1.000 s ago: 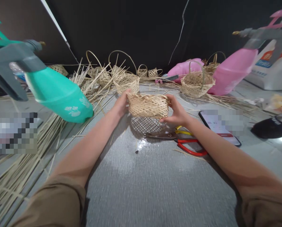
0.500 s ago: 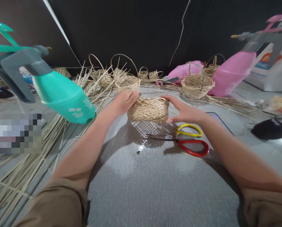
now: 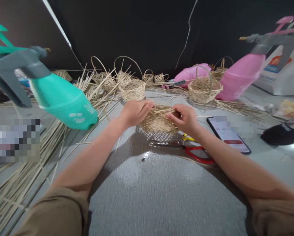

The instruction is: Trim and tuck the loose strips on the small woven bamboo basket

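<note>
A small woven basket [image 3: 159,124] is held between my two hands, a little above the grey surface, its lattice shadow below. My left hand [image 3: 138,112] grips its left rim, fingers curled over the edge. At the right rim, my right hand [image 3: 185,118] pinches the weave between thumb and fingers. Scissors [image 3: 198,154] with one red and one yellow handle lie just below the basket, blades pointing left; my right forearm hides part of the handles.
A teal spray bottle [image 3: 60,98] and long strips [image 3: 38,167] are at left. Finished baskets [image 3: 132,88] line the back. On the right are a phone [image 3: 229,134], a pink spray bottle [image 3: 242,77] and a dark bottle [image 3: 280,132].
My right hand has closed from a spread hold into a pinch on the rim. My left hand has shifted slightly right. The basket is tilted differently and sits slightly lower. More of the phone shows.
</note>
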`<state>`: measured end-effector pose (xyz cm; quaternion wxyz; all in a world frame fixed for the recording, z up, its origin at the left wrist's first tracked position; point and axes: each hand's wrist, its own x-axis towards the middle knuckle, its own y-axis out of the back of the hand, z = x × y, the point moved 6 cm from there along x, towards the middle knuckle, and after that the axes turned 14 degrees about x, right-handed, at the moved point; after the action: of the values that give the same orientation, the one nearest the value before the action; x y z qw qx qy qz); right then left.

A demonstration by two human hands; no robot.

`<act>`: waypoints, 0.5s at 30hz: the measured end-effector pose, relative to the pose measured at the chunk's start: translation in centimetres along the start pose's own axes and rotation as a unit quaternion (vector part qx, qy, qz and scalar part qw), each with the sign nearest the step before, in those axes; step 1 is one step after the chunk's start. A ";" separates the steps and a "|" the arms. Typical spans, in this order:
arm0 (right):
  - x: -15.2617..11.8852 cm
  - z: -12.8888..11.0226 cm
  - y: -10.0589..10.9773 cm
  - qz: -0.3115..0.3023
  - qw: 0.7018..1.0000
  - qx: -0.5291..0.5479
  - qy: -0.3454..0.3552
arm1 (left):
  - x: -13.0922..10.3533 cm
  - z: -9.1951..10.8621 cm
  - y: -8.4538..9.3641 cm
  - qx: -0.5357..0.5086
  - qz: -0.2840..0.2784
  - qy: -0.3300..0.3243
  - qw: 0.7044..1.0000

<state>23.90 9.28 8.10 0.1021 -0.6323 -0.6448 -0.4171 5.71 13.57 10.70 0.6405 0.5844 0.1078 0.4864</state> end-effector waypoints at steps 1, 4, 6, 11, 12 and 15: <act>-0.1 0.2 0.1 -0.007 1.000 0.003 0.022 | 0.1 -0.3 0.1 -0.056 0.004 0.002 0.998; -0.6 0.4 0.1 -0.036 0.995 0.014 0.087 | 0.6 -3.1 0.4 -0.183 0.075 0.080 0.977; -0.8 0.3 -0.4 -0.075 0.990 0.039 0.113 | 0.6 -5.7 -0.5 -0.219 0.080 0.184 0.955; -0.2 1.1 -0.5 -0.062 0.995 0.069 0.017 | 0.2 -8.3 -4.8 -0.287 -0.065 0.302 0.907; 0.1 1.8 0.0 -0.020 0.998 0.050 -0.034 | 0.2 -8.0 -5.2 -0.290 -0.078 0.297 0.906; 0.0 5.2 0.7 0.009 0.967 0.074 -0.243 | 0.2 -6.5 -5.2 -0.307 -0.107 0.278 0.904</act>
<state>26.60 12.64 5.15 -0.0075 -0.7109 -0.6739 -0.2012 3.77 18.75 4.44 0.7804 0.1846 0.1885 0.5668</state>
